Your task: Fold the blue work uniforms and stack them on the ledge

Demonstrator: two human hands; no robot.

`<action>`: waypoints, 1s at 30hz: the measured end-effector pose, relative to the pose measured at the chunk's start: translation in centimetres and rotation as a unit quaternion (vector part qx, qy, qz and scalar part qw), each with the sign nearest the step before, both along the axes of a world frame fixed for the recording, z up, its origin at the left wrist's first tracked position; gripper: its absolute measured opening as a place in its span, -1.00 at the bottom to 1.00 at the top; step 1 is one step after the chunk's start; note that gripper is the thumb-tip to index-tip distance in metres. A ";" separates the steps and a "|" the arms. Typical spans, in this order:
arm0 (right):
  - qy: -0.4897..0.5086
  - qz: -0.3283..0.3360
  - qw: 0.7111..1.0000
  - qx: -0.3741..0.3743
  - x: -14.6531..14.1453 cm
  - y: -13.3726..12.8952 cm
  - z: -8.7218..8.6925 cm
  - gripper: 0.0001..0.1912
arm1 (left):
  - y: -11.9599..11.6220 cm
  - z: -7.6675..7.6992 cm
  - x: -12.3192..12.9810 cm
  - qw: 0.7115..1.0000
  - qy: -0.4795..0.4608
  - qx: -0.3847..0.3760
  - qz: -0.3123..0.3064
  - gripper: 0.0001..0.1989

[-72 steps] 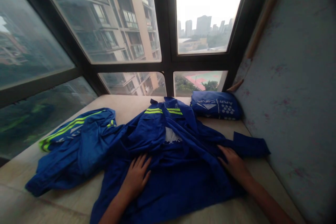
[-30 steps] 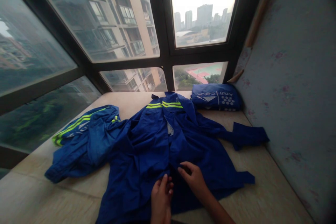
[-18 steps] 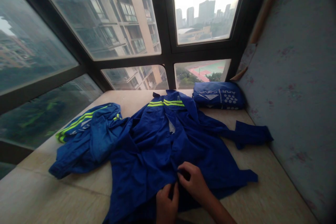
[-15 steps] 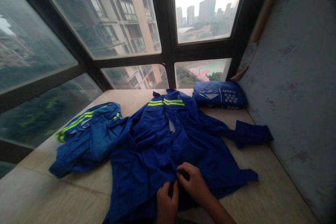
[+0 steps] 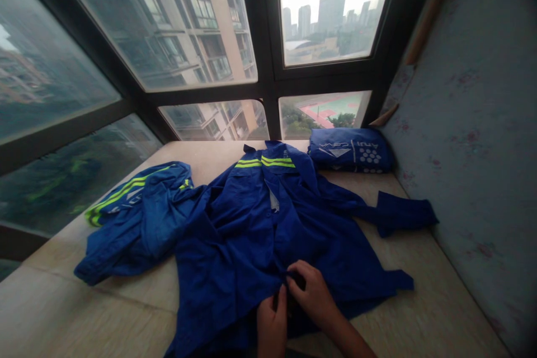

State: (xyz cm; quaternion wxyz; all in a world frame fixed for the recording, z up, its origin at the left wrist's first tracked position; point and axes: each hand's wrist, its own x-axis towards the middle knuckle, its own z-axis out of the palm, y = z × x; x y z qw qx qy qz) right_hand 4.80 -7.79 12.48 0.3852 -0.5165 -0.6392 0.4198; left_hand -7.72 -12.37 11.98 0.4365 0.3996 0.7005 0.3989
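Observation:
A blue work jacket (image 5: 235,235) with yellow-green stripes across its chest lies spread out, its collar toward the window. Near the bottom of its front opening, my left hand (image 5: 272,316) pinches one edge of the cloth. Close beside it, my right hand (image 5: 308,291) pinches the facing edge, thumb and forefinger together. The two hands almost touch at the fingertips. Whatever small fastening may be between them is hidden by the fingers. Higher up, the front gapes and a pale patch of lining shows.
On the left lies another crumpled blue garment (image 5: 138,218) with yellow-green stripes. A folded blue bundle with white print (image 5: 350,151) rests at the back right. Everything lies on a pale stone sill (image 5: 104,313), bounded by dark window frames (image 5: 268,78) and a flowered wall (image 5: 461,151).
My left hand has shifted slightly right and up, nearer my right hand. My right hand has moved a little to the right. Both still grip the jacket's front edges.

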 end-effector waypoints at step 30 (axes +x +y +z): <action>-0.039 0.085 0.996 0.006 0.0 -1.9 1.3 -0.62 | 0.3 -0.5 -1.1 0.985 0.146 0.096 0.008 -0.49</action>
